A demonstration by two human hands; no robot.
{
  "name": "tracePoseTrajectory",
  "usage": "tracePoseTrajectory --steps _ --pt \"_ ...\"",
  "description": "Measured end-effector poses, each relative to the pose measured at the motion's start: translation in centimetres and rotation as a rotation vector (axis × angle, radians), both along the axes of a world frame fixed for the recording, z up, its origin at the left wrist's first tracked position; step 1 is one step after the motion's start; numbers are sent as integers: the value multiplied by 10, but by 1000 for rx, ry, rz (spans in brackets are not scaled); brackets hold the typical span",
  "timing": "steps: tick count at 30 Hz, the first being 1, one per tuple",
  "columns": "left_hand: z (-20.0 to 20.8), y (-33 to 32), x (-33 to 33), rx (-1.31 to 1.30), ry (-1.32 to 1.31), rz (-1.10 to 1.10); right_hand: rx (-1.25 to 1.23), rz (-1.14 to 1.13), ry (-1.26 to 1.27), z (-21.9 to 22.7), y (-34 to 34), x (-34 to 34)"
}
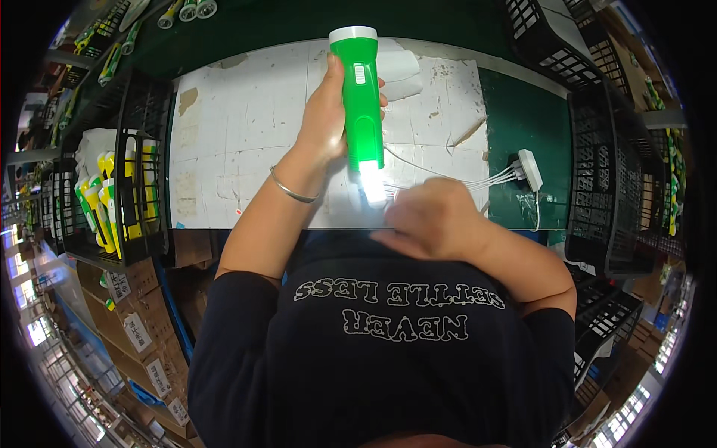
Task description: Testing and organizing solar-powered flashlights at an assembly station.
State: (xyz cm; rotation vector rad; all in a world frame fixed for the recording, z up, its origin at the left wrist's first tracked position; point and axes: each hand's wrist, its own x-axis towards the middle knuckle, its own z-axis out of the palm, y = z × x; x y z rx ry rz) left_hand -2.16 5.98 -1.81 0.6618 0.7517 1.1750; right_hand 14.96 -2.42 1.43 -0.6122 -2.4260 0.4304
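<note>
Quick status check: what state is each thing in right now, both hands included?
Green flashlight: lit, glowing at its near end, gripped around the body.
Left hand: closed around the flashlight.
Right hand: fingers curled at the lit end; grip unclear.
White cables: plugged into the white adapter.
Left crate: holds yellow and green flashlights.

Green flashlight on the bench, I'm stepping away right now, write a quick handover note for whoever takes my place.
Left hand: gripping the green flashlight around its body, white cap end pointing away, the lit end toward the person.
Right hand: closed at the lit end, on the thin white cables that run to a small white adapter on the right.
Things: work happens over the worn white bench mat. Yellow and green flashlights stand in the black crate on the left.
Done: this flashlight glows.
Left: whether a cable is plugged in cannot be seen; check that.
</note>
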Motion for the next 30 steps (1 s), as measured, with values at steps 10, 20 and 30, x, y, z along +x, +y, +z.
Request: tracePoseTrajectory --steps 10,20,30 --pt "-16 1 -3 -498 -532 -295 -811 -427 443 -28 72 -6" --pt "24 -25 -8 381 896 -380 -922 -307 203 -2 86 30" --pt "56 -40 -78 664 1566 -526 -974 -99 379 -10 73 45"
